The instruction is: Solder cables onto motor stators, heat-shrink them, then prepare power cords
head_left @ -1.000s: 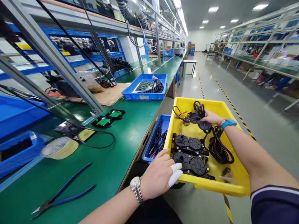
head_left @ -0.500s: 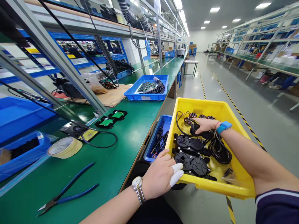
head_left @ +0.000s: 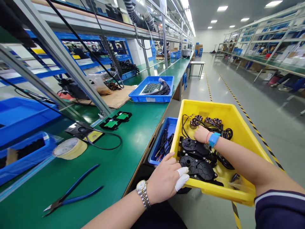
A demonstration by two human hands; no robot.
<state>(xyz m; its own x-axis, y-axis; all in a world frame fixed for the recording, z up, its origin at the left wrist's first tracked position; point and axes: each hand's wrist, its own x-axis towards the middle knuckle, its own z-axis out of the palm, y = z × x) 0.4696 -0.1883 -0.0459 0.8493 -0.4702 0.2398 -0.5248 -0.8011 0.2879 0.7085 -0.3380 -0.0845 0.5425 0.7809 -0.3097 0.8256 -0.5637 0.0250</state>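
My left hand (head_left: 164,180) grips the near-left rim of a yellow plastic bin (head_left: 238,127), with white covers on two fingertips. Inside the bin, my right hand (head_left: 201,135) is closed and reaches down just behind the black plastic housings (head_left: 201,167). Its fingertips are hidden, so what it holds cannot be made out. Beyond it lie several round motor coils (head_left: 196,121) with copper-coloured windings and black leads. Coiled black cable (head_left: 226,135) rests to the right of the hand. A small clear bag (head_left: 235,181) sits in the near right corner.
On the green bench (head_left: 143,127) are blue-handled pliers (head_left: 71,189), a tape roll (head_left: 70,149), two green circuit boards in black cases (head_left: 116,121) and a blue tray (head_left: 150,98) of boards and cables. A smaller blue bin (head_left: 158,143) stands between bench and yellow bin.
My right hand has moved slightly left and nearer, toward the housings, and the dark part under it is now hidden. My left hand stays on the rim.
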